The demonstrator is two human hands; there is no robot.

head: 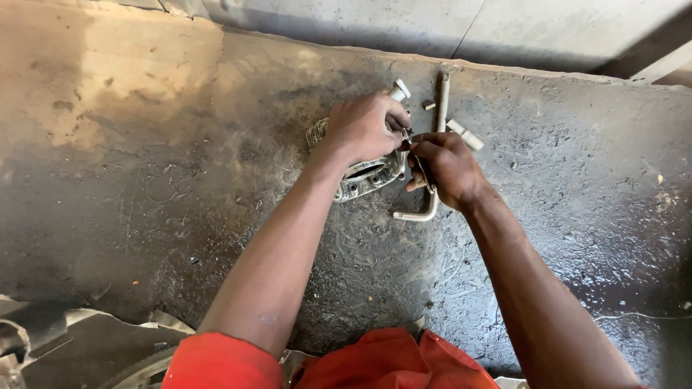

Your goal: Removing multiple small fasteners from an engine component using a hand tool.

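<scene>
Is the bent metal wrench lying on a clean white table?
No, the L-shaped wrench lies on a dark, greasy, scratched surface beside the right hand.

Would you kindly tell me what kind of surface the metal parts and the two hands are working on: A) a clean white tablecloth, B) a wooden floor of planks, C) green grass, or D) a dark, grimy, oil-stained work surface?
D: the left hand and right hand handle a metal casting and bent metal tube on a dark, greasy, scratched work surface.

Dull cast-metal housing (364,176), seemingly greasy, on rough, oil-stained concrete floor (562,187).
</scene>
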